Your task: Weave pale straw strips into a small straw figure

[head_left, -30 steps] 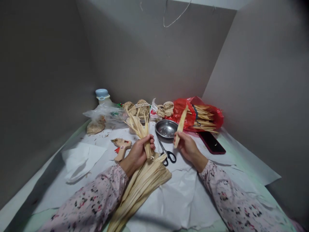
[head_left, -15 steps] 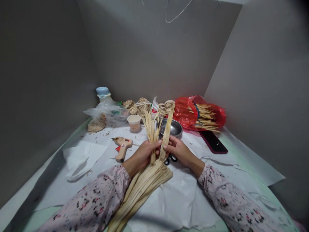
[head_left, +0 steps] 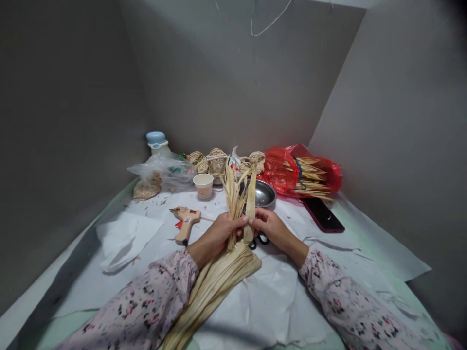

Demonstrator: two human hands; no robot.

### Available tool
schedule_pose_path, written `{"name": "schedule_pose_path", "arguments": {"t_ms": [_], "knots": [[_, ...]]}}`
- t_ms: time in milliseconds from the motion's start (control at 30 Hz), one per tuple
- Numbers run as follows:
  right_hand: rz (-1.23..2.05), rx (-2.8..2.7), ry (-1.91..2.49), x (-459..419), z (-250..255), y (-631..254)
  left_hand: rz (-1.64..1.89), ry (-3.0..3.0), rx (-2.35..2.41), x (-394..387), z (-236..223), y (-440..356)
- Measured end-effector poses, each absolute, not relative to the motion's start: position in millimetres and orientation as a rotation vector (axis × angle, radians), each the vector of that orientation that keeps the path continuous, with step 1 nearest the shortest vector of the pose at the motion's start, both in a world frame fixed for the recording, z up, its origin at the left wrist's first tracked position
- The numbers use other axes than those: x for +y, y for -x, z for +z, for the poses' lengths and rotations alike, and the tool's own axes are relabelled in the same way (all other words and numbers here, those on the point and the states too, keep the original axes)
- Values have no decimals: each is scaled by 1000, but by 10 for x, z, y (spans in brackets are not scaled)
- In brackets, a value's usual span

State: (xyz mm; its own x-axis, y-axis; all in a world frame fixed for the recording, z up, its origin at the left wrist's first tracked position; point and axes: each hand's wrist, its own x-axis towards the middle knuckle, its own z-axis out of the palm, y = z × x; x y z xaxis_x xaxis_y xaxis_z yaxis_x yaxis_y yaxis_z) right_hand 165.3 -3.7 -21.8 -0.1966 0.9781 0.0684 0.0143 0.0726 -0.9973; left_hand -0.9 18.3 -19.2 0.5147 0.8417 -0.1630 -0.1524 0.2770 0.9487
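Observation:
My left hand (head_left: 216, 236) is closed round a small bunch of pale dried leaf strips (head_left: 233, 192) that stands upright and fans out at the top. My right hand (head_left: 272, 227) pinches a single wider strip (head_left: 251, 199) and holds it against the right side of that bunch. Both hands meet above a long bundle of the same strips (head_left: 215, 287) lying on the white paper between my forearms. Black-handled scissors (head_left: 260, 239) lie partly hidden under my right hand.
A glue gun (head_left: 185, 222) lies left of my hands, a small paper cup (head_left: 203, 185) and a metal bowl (head_left: 265, 193) behind them. Woven straw pieces (head_left: 217, 160), a clear bag, a bottle (head_left: 157, 144), a red bag of sticks (head_left: 302, 176) and a phone (head_left: 323, 215) line the back.
My right hand has brought its single strip leftward from apart to against the bunch in my left hand. The bunch has turned more upright, and the paper cup behind it now shows.

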Motion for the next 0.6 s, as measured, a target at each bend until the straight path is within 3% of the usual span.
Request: {"name": "schedule_pose_path", "arguments": {"t_ms": [600], "knots": [[1121,-1418,1171,-44,-265,-1589,738,-1153,790,195,-229,-2]]}}
